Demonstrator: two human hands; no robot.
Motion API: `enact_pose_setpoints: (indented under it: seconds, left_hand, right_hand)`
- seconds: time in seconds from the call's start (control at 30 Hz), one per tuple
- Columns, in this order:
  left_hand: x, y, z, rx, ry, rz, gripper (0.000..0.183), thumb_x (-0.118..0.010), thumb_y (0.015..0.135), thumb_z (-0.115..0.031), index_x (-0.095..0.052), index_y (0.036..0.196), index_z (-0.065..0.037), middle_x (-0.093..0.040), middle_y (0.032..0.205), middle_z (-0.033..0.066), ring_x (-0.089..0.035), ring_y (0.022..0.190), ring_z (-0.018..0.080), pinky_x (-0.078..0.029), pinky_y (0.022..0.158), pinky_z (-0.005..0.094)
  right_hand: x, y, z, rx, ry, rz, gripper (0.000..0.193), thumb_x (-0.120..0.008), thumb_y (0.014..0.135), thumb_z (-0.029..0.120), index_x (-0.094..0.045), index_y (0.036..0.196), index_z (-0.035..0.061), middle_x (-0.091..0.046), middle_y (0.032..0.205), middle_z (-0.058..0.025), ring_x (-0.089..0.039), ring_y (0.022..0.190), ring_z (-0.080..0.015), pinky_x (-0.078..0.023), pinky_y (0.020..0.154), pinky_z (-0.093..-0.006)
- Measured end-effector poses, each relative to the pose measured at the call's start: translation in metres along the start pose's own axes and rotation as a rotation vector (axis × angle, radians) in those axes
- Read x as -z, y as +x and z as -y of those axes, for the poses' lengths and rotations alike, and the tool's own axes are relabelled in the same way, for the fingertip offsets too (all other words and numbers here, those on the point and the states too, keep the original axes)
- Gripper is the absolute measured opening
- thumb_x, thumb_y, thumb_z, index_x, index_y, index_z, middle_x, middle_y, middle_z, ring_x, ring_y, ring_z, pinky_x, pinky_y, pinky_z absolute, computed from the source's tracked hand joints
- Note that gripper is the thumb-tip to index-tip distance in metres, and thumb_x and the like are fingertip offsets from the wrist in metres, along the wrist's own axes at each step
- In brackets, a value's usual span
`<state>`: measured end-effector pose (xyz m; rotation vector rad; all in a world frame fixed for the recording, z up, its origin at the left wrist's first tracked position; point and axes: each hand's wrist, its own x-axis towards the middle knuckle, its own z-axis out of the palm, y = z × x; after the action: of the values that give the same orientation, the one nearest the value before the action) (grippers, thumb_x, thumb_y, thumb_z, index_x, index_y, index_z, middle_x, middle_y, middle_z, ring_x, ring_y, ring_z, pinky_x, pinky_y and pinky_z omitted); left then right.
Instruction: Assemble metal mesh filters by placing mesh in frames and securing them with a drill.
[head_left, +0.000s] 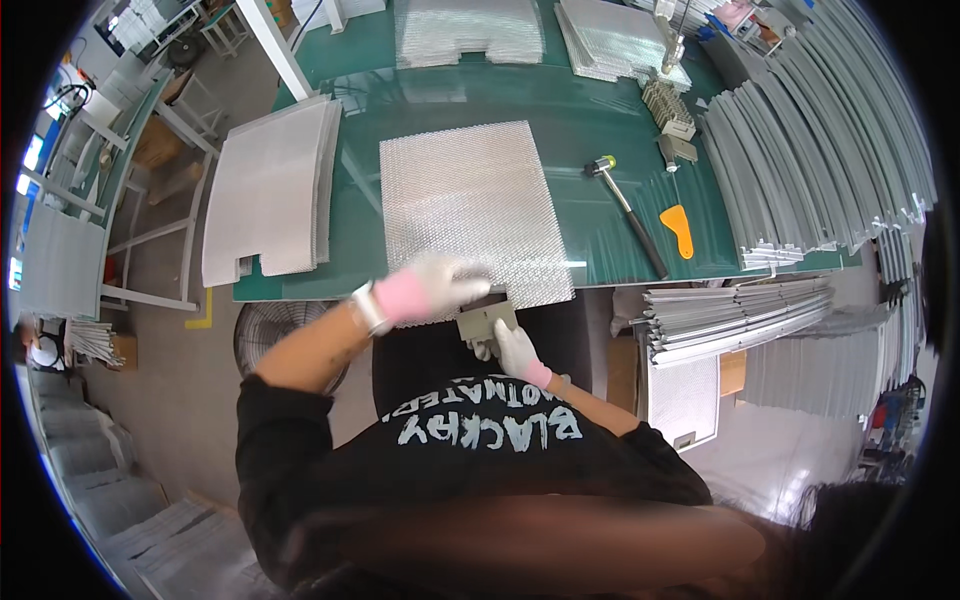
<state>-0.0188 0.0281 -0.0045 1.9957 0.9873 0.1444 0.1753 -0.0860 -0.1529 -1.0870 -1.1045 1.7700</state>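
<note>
A dimpled, silvery sheet (465,200) overhangs the smooth green table's (585,120) near edge — left hand (435,287) laid across it, fingers extended, grip unclear; right hand (516,352), nearer, holds a flat metal plate (485,321).

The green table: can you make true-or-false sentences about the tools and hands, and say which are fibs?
The hammer lies left of the orange scraper. True.
The right hand holds a small metal plate. True.
The left hand holds the hammer. False: it is at the near edge of the mesh sheet.
The orange scraper lies on the mesh sheet. False: it lies on the green table.
Both hands are gloved. True.
</note>
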Motion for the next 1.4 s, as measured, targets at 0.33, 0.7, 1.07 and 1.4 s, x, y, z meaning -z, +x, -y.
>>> enact_pose_setpoints:
  seconds: [0.33, 0.7, 1.07, 1.4]
  left_hand:
    - [-0.063, 0.056, -0.012, -0.229, 0.701, -0.310, 0.065, -0.063, 0.085, -0.049, -0.050, 0.140, -0.020, -0.037, 0.149, 0.0208, -0.029, 0.139, 0.0457, -0.018, 0.113, 0.0637]
    - [-0.086, 0.038, -0.027, -0.126, 0.662, -0.370, 0.065, -0.065, 0.083, -0.046, -0.049, 0.140, -0.018, -0.040, 0.145, 0.0220, -0.032, 0.135, 0.0468, -0.020, 0.111, 0.0653]
    - [-0.094, 0.035, -0.033, -0.085, 0.695, -0.331, 0.062, -0.062, 0.087, -0.043, -0.047, 0.142, -0.019, -0.038, 0.147, 0.0194, -0.031, 0.137, 0.0453, -0.016, 0.113, 0.0628]
    - [-0.095, 0.039, -0.028, -0.095, 0.739, -0.342, 0.058, -0.059, 0.089, -0.037, -0.047, 0.141, -0.015, -0.038, 0.146, 0.0203, -0.029, 0.137, 0.0454, -0.017, 0.113, 0.0636]
  right_hand:
    - [0.017, -0.025, 0.011, 0.198, 0.231, -0.696, 0.031, -0.043, 0.103, 0.025, -0.063, 0.096, 0.0014, -0.063, 0.086, -0.0012, -0.056, 0.073, -0.0077, -0.046, 0.064, -0.0238]
    - [0.029, -0.020, 0.022, 0.112, 0.405, -0.638, 0.020, -0.058, 0.098, 0.016, -0.063, 0.106, -0.0015, -0.064, 0.094, -0.0006, -0.059, 0.080, -0.0078, -0.050, 0.072, -0.0249]
    - [0.025, -0.011, 0.008, 0.125, 0.436, -0.571, 0.019, -0.054, 0.101, 0.021, -0.064, 0.102, 0.0054, -0.061, 0.093, 0.0020, -0.056, 0.083, -0.0059, -0.049, 0.071, -0.0252]
    - [0.011, -0.005, 0.015, 0.145, 0.383, -0.686, 0.017, -0.063, 0.096, 0.020, -0.066, 0.098, 0.0031, -0.064, 0.088, 0.0021, -0.059, 0.077, -0.0056, -0.050, 0.067, -0.0240]
